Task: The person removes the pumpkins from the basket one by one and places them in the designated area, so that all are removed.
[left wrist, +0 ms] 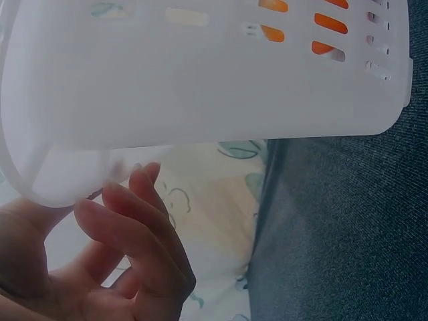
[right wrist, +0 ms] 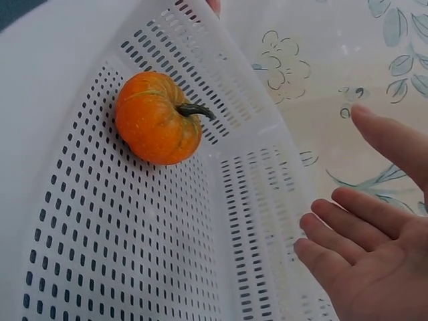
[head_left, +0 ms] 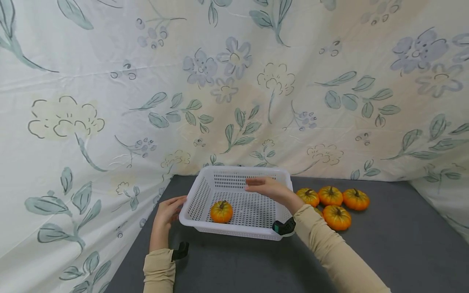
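Note:
A white plastic basket with slotted walls stands on the dark table. One small orange pumpkin with a dark stem sits inside, toward the left; the right wrist view shows this pumpkin resting on the perforated floor. At the left rim, my left hand grips the basket's edge, and in the left wrist view its fingers curl beneath the rim. Over the right part of the basket hovers my right hand, holding nothing. Seen from the right wrist, its fingers are extended and the palm is bare.
Several more small pumpkins lie grouped on the table just right of the basket, one partly hidden by the right forearm. A cloth with a floral pattern hangs behind the dark table and along its sides.

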Motion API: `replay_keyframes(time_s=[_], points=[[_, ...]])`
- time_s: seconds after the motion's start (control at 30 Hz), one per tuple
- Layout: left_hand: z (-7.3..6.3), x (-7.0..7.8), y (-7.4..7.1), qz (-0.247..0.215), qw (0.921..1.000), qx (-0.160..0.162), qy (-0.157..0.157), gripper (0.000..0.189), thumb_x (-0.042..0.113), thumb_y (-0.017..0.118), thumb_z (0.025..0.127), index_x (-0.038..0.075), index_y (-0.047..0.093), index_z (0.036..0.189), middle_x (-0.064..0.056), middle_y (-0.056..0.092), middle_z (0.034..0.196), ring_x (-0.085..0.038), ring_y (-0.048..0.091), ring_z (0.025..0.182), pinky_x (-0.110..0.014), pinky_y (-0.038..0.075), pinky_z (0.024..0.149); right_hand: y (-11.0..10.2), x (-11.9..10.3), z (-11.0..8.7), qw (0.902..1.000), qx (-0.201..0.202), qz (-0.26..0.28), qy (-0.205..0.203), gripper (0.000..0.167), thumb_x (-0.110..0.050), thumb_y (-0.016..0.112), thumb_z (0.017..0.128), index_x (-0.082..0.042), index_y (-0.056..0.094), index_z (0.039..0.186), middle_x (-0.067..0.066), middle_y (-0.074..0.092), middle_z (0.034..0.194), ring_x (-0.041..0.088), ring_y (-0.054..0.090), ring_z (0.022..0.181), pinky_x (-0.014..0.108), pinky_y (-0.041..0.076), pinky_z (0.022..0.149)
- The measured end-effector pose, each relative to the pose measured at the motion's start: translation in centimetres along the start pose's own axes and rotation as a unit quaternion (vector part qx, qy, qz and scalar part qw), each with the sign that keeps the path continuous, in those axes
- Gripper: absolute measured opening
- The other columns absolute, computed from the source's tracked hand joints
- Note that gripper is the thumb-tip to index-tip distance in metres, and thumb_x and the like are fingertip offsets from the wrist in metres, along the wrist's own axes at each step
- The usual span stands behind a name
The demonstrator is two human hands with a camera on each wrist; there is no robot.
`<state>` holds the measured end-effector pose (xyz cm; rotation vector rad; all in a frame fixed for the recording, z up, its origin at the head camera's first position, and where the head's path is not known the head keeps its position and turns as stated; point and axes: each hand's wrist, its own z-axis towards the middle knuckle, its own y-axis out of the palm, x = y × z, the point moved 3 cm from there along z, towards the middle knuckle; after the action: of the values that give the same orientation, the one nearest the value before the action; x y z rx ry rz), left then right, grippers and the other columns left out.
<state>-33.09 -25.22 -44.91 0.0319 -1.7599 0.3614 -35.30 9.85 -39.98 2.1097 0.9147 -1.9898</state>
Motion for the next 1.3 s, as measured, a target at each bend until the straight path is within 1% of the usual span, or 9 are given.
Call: replay_keyframes(time_s=[0.1, 0.3, 0.53, 0.67, 0.73, 0.87, 1.0, 1.13, 1.3], points=[[-0.1, 0.0, 0.0, -0.001, 1.0000, -0.001, -0.001, 0.047, 0.030, 0.070, 0.089, 0.003, 0.063, 0.127, 0.006, 0.069, 0.093, -0.007, 0.064, 0.073, -0.027, 0.050, 0.063, 0.3, 0.2, 0.6, 0.9999, 0.006, 0.014, 0.001, 0.064, -0.035, 0.064, 0.094, -0.011, 0.041, 0.148, 0.012, 0.039, 0.155, 0.031, 0.036, 0.144, 0.052, 0.026, 0.117], [-0.2, 0.1, 0.0, 0.006, 1.0000, 0.003, -0.001, 0.046, 0.030, 0.069, 0.090, 0.003, 0.063, 0.127, 0.003, 0.070, 0.097, -0.008, 0.064, 0.074, -0.027, 0.051, 0.064, 0.8, 0.4, 1.6, 0.9990, 0.021, 0.039, 0.001, 0.067, -0.033, 0.066, 0.092, -0.010, 0.039, 0.149, 0.010, 0.037, 0.156, 0.029, 0.033, 0.146, 0.051, 0.025, 0.118], [-0.2, 0.1, 0.0, 0.011, 0.9999, 0.004, -0.003, 0.047, 0.031, 0.069, 0.090, 0.003, 0.063, 0.127, 0.003, 0.070, 0.098, -0.008, 0.064, 0.074, -0.027, 0.051, 0.065, 1.3, 0.4, 2.4, 0.9982, 0.047, 0.037, 0.012, 0.066, -0.032, 0.065, 0.093, -0.010, 0.039, 0.149, 0.009, 0.038, 0.156, 0.030, 0.034, 0.146, 0.051, 0.026, 0.117], [-0.3, 0.1, 0.0, 0.010, 0.9999, 0.004, -0.002, 0.047, 0.031, 0.069, 0.090, 0.003, 0.063, 0.127, 0.004, 0.070, 0.095, -0.008, 0.064, 0.073, -0.026, 0.051, 0.064, 1.5, 0.7, 2.9, 0.9971, 0.053, 0.053, 0.013, 0.064, -0.030, 0.064, 0.094, -0.010, 0.038, 0.150, 0.008, 0.037, 0.157, 0.030, 0.032, 0.146, 0.050, 0.025, 0.118], [-0.3, 0.1, 0.0, 0.010, 0.9999, 0.003, -0.002, 0.047, 0.031, 0.069, 0.090, 0.003, 0.063, 0.127, 0.004, 0.070, 0.095, -0.008, 0.064, 0.073, -0.027, 0.051, 0.064, 1.5, 0.9, 3.2, 0.9965, 0.054, 0.063, 0.011, 0.065, -0.029, 0.064, 0.095, -0.009, 0.037, 0.150, 0.009, 0.036, 0.157, 0.031, 0.032, 0.146, 0.050, 0.024, 0.118], [-0.3, 0.1, 0.1, 0.011, 0.9999, 0.001, -0.001, 0.047, 0.031, 0.069, 0.090, 0.003, 0.063, 0.127, 0.003, 0.070, 0.096, -0.008, 0.064, 0.074, -0.027, 0.051, 0.065, 1.6, 1.2, 3.7, 0.9937, 0.046, 0.102, 0.009, 0.066, -0.026, 0.063, 0.095, -0.006, 0.033, 0.151, 0.011, 0.033, 0.158, 0.031, 0.031, 0.147, 0.049, 0.021, 0.120], [-0.3, 0.1, 0.1, 0.011, 0.9999, -0.001, -0.003, 0.047, 0.031, 0.069, 0.090, 0.003, 0.063, 0.128, 0.002, 0.070, 0.099, -0.008, 0.064, 0.075, -0.027, 0.051, 0.065, 1.7, 1.4, 4.2, 0.9908, 0.043, 0.128, 0.013, 0.066, -0.025, 0.064, 0.095, -0.006, 0.034, 0.151, 0.011, 0.033, 0.158, 0.029, 0.032, 0.146, 0.047, 0.021, 0.120], [-0.3, 0.2, 0.0, 0.012, 0.9999, 0.000, -0.004, 0.048, 0.031, 0.069, 0.090, 0.004, 0.063, 0.128, 0.002, 0.070, 0.100, -0.008, 0.064, 0.076, -0.027, 0.051, 0.065, 2.0, 1.3, 4.7, 0.9917, 0.037, 0.122, 0.013, 0.065, -0.025, 0.063, 0.095, -0.006, 0.034, 0.150, 0.011, 0.034, 0.158, 0.029, 0.032, 0.146, 0.047, 0.021, 0.120], [-0.3, 0.2, 0.1, 0.017, 0.9999, 0.000, -0.003, 0.047, 0.032, 0.068, 0.090, 0.004, 0.063, 0.128, 0.001, 0.070, 0.102, -0.008, 0.064, 0.076, -0.027, 0.050, 0.066, 2.6, 1.4, 5.1, 0.9937, 0.026, 0.104, 0.032, 0.068, -0.026, 0.066, 0.093, -0.005, 0.036, 0.150, 0.011, 0.036, 0.157, 0.030, 0.032, 0.146, 0.048, 0.021, 0.120]])
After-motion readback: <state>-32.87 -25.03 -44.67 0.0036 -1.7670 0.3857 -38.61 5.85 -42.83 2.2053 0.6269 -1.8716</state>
